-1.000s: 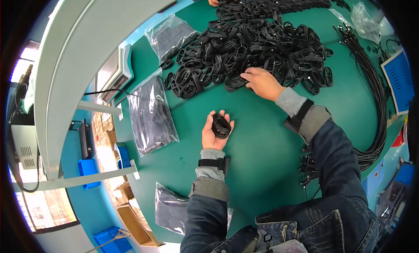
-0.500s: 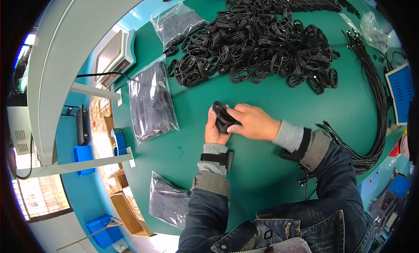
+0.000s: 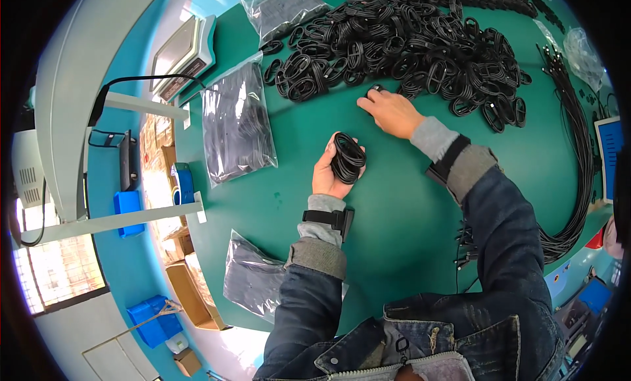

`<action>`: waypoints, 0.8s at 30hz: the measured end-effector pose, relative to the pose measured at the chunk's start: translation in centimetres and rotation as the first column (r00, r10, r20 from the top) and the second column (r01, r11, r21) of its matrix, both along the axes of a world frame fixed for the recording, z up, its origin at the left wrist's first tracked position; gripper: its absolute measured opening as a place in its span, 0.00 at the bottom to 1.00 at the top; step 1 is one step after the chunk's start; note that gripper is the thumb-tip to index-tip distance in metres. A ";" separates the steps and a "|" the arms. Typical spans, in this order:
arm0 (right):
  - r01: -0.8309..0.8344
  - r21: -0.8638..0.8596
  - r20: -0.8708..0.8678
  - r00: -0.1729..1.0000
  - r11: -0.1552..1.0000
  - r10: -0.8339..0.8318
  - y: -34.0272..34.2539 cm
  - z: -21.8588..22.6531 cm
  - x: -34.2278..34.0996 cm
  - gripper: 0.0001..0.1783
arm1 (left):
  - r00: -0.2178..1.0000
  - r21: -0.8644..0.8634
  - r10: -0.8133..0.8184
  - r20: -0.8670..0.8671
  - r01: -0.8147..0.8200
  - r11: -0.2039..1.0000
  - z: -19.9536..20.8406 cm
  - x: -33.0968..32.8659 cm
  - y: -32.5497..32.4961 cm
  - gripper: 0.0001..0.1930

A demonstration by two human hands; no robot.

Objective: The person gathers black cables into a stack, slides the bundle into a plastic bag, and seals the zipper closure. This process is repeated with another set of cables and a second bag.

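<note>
My left hand [image 3: 330, 172] is closed around several coiled black cables [image 3: 348, 159], stacked together in the palm above the green table. Ahead and to the right, my right hand [image 3: 392, 113] is at the near edge of a large pile of coiled black cables [image 3: 420, 46]. Its thumb and fingers pinch a black coil [image 3: 375, 89], most of which is hidden behind the hand. Both wrists have black straps.
Clear plastic bags of black cables [image 3: 238, 124] lie on the table's left, with another bag [image 3: 253, 279] near its front edge. A scale [image 3: 181, 59] stands at the back left. Long straight black cables [image 3: 575, 157] curve along the right. A grey frame [image 3: 125, 216] borders the left.
My right hand has left the coils in my left hand and moved forward to the pile's edge, closing on another coil. The left hand has turned slightly, showing the held coils.
</note>
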State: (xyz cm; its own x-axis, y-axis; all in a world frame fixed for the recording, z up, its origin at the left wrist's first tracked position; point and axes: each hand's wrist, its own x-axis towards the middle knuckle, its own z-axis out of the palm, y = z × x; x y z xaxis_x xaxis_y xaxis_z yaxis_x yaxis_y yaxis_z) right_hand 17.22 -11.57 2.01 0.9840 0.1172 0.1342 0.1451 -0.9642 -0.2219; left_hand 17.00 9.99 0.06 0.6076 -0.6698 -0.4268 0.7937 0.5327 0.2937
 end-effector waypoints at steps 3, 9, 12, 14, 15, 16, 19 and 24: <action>-0.177 0.539 0.276 0.961 0.823 0.025 0.7 2.6 -3.8 0.20 | 1.000 -0.062 -0.021 -0.004 0.021 0.998 0.0 -0.1 -0.2 0.19; -0.430 0.447 0.187 0.902 0.784 0.388 3.7 7.2 -7.4 0.20 | 0.999 -0.125 0.005 0.043 0.001 0.992 -0.5 -0.8 -0.8 0.22; -0.445 0.634 0.244 0.891 0.632 0.383 1.4 9.0 -7.0 0.21 | 0.991 -0.421 -0.061 0.120 0.106 0.901 -2.0 -1.2 0.1 0.27; -0.400 0.486 0.363 0.901 0.777 0.237 -1.2 8.8 -5.6 0.22 | 0.985 -0.494 -0.072 0.155 0.140 0.858 -2.0 -1.3 -0.5 0.28; -0.256 0.222 0.484 0.867 0.941 0.121 -3.1 8.5 -4.7 0.23 | 0.979 -0.560 -0.073 0.192 0.170 0.811 -1.4 -1.3 -0.8 0.29; -0.003 0.120 0.457 0.888 0.993 -0.052 -4.5 8.1 -4.6 0.24 | 0.971 -0.619 -0.068 0.229 0.199 0.760 -1.1 -1.3 -0.9 0.30; 0.629 0.013 0.157 0.766 0.777 -0.623 -7.0 6.0 -4.7 0.29 | 0.978 -0.473 -0.041 0.205 0.136 0.871 -1.1 -1.6 -0.5 0.30; 0.597 -0.050 0.232 0.787 0.801 -0.572 -7.1 1.2 -4.6 0.27 | 0.981 -0.352 -0.041 0.188 0.106 0.930 -1.1 -2.3 -0.3 0.29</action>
State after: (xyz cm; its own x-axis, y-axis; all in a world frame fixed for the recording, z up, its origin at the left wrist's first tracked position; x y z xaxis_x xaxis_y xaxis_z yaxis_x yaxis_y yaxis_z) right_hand 12.58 -18.68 3.22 0.8230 -0.4454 0.3526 -0.4269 -0.8944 -0.1334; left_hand 14.74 9.66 -1.00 0.5934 -0.8038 -0.0414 0.7883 0.5701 0.2314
